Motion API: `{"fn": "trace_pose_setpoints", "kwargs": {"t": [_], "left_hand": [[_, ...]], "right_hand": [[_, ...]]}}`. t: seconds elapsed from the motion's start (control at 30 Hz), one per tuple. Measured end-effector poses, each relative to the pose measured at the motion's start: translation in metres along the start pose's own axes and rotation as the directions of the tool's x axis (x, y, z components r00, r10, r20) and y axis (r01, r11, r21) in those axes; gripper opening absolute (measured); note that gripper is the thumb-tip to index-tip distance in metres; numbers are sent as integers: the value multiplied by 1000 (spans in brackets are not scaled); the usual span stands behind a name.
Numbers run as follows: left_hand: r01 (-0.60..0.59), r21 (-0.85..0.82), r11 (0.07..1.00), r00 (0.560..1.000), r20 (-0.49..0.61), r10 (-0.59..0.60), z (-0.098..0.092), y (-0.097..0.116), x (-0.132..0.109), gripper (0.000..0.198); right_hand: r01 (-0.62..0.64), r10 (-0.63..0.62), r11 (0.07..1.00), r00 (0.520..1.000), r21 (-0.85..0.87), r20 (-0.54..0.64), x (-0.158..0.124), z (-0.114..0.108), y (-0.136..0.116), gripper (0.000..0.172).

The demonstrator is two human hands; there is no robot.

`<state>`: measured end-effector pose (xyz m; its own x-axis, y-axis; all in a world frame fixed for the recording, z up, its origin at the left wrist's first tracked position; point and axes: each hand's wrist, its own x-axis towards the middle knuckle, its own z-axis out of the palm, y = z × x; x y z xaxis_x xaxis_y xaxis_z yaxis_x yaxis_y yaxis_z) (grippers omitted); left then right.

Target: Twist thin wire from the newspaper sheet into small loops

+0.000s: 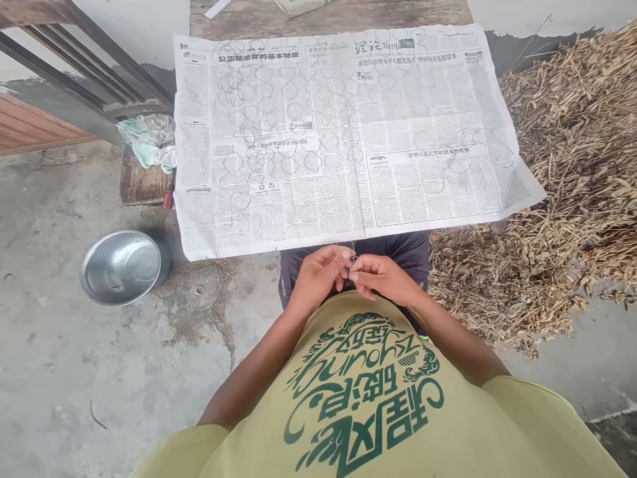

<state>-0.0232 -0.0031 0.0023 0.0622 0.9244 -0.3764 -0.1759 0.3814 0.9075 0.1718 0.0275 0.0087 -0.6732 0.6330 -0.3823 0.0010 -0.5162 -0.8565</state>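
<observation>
My left hand [324, 271] and my right hand [382, 273] meet above my lap, just in front of the newspaper's near edge. Between their fingertips is a thin wire [353, 248], pinched by both hands; a curved end of it sticks up. The wire's full shape is too fine to make out. Spread over the table in front of me is a newspaper [318, 229]. Many thin wire loops [243, 87] lie on it, several of them in figure-eight forms in rows. A looser tangle of wire [460, 166] rests on its right part.
A wooden table [378, 14] shows behind the newspaper. To the left are a metal basin [122, 269] on the concrete floor, a small wooden stool [142, 182] with plastic bags [149, 139], and a chair [89, 60]. Dry plant stalks [572, 166] are heaped on the right.
</observation>
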Motion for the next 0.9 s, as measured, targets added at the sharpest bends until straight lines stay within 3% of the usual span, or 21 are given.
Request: {"fn": "trace_pose_setpoints", "kwargs": {"t": [0.37, 0.57, 0.73, 0.9], "left_hand": [[98, -53, 994, 995, 15, -97, 4, -2, 1, 22], [80, -53, 995, 992, 101, -75, 2, 8, -3, 30], [146, -84, 986, 985, 100, -138, -1, 14, -12, 38], [211, -56, 976, 973, 103, -204, -6, 17, -14, 44]], "right_hand": [[-51, 52, 997, 998, -60, 18, -2, -1, 7, 34], [2, -4, 1000, 998, 30, 60, -9, -1, 6, 37], [33, -48, 991, 992, 126, 114, -9, -2, 10, 37], [31, -39, 997, 993, 76, 115, -7, -8, 13, 36]]}}
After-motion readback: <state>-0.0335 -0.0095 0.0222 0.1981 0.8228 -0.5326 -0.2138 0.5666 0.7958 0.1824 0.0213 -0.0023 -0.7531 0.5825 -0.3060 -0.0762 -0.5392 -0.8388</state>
